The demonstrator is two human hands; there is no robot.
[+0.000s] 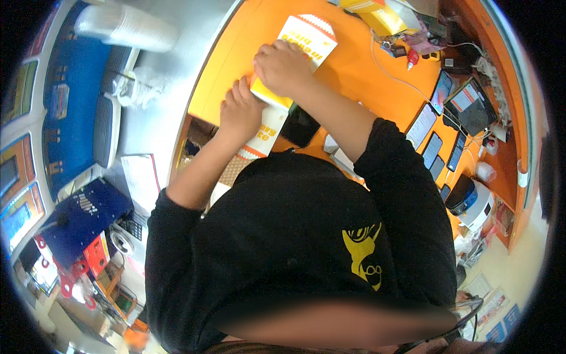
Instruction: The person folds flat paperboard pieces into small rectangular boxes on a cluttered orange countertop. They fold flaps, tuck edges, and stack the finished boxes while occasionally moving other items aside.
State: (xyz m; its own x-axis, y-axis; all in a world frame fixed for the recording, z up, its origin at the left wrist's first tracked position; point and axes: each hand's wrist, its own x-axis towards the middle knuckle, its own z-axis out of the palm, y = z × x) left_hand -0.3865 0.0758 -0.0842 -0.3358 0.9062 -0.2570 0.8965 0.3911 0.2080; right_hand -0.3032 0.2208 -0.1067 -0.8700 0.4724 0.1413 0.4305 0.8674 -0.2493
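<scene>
A white and yellow cardboard food box (311, 36) with red zigzag edges lies across the orange table in front of me. Its far end spreads out as a white panel with yellow lettering, and another white panel reaches toward my body. My right hand (284, 68) curls its fingers over the middle of the box. Just nearer and to the left, my left hand (242, 112) grips the box's left side, fingers pointing away from me. Its thumb is close to the yellow part between the hands. Beside the near panel lies a black phone (300, 127), partly under my right forearm.
Several phones (422, 125) lie on the orange table (359, 76) at the right, with cables, a tablet-like device (471, 106) and a small red bottle (412, 59). Yellow cartons (383, 19) sit at the far edge. A stack of clear plastic cups (125, 26) lies on the grey surface at left.
</scene>
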